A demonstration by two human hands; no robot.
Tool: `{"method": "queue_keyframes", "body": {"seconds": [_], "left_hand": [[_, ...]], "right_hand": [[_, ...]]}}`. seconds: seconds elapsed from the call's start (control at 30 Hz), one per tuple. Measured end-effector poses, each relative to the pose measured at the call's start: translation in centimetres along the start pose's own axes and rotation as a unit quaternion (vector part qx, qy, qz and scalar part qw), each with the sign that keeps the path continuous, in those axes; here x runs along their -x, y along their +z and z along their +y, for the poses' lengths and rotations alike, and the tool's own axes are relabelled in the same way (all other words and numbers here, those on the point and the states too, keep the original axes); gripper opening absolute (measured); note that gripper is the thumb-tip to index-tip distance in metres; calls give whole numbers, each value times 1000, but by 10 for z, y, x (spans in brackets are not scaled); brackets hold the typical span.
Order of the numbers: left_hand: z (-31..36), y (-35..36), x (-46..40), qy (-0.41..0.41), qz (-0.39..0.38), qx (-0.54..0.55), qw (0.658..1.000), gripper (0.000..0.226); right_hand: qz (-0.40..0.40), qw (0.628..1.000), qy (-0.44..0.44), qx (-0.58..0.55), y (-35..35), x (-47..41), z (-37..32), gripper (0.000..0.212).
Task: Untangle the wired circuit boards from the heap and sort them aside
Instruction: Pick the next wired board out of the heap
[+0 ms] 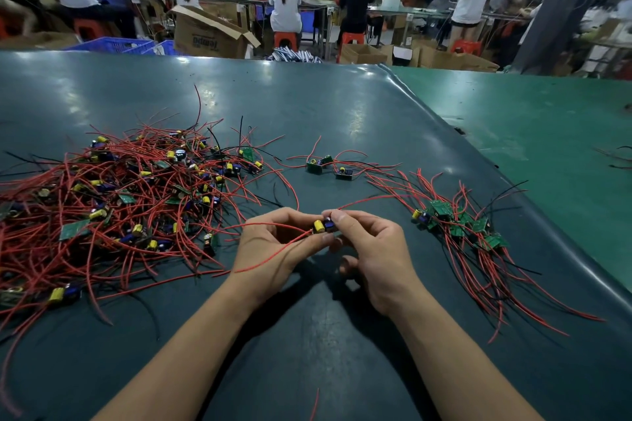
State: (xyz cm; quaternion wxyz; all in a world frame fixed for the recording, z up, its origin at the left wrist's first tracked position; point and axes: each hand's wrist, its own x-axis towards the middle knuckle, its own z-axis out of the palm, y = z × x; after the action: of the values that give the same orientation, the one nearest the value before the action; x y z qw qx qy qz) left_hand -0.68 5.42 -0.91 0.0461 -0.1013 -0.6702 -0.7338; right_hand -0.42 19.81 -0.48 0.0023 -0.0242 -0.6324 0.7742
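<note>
A tangled heap (130, 195) of small green circuit boards with yellow and blue parts and long red wires covers the left of the table. A sorted row of boards (461, 225) lies at the right, wires trailing toward me. At the centre, both hands hold one small circuit board (323, 225) above the table. My left hand (273, 249) pinches it from the left, and a red wire runs across that palm. My right hand (369, 249) pinches it from the right with thumb and forefinger. Another red wire arcs from the board toward the right.
Two or three loose boards (328, 167) with wires lie beyond my hands. The dark green mat (307, 335) ends at a raised edge on the right, where a lighter green surface (547, 133) begins. Seated workers, cardboard boxes and blue crates fill the background.
</note>
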Motion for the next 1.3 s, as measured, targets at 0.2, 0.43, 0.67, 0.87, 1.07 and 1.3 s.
{"method": "queue_keyframes", "body": {"seconds": [0.2,0.43,0.67,0.87,1.07,1.3], "left_hand": [[3,2,1,-13,1,8,1000,23],[7,2,1,-6,43,49,998,19],[6,-3,-3,10,70,94,993,21],[8,-14,-9,21,136,157,978,20],[9,-15,-12,57,130,189,972,31],[16,-18,-12,18,93,280,955,15]], "right_hand": [[51,999,-4,0,-1,-3,2,14],[169,975,-3,-144,-15,-13,-4,20],[225,957,-29,-181,-25,-21,-6,16],[285,933,-37,-219,-37,-23,-7,20],[237,964,-122,-8,-23,-19,2,20],[160,982,-68,-72,-17,-12,-4,16]]}}
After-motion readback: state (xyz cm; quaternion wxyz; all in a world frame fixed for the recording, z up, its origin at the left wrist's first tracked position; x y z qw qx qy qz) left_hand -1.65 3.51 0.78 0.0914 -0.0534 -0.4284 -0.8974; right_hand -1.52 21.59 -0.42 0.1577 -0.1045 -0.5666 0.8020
